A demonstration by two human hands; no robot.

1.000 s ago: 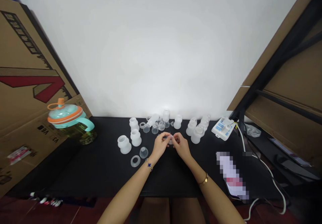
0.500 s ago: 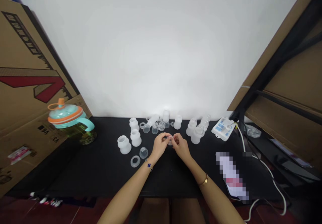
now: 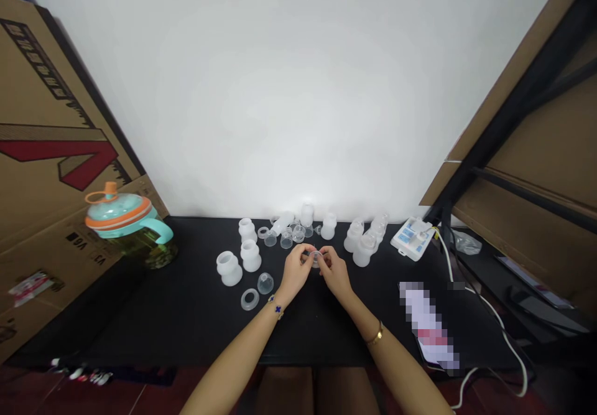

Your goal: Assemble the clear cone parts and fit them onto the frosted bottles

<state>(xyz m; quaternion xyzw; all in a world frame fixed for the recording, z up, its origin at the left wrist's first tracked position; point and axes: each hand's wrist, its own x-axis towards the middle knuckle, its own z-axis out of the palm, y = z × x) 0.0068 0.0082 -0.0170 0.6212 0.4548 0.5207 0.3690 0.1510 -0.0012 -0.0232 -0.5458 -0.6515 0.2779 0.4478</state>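
Above the middle of the black table, my left hand and my right hand pinch a small clear bottle part with a round rim between them. The fingers hide much of it, so I cannot tell whether it is a ring, a nipple or both. Left of my left hand, a clear dome cap and a translucent ring lie on the table. White open-necked bottles stand farther left. To the right of my hands are several bottles with clear domed tops.
Loose clear caps and rings lie near the wall, with another white bottle. A big teal-and-orange jug stands left by a cardboard box. On the right are a white case, a blurred-out phone and a white cable.
Both hands stay together at nearly the same place, with the fingers shifting slightly around the clear part. The whole view has moved a little; the things on the table lie as before.
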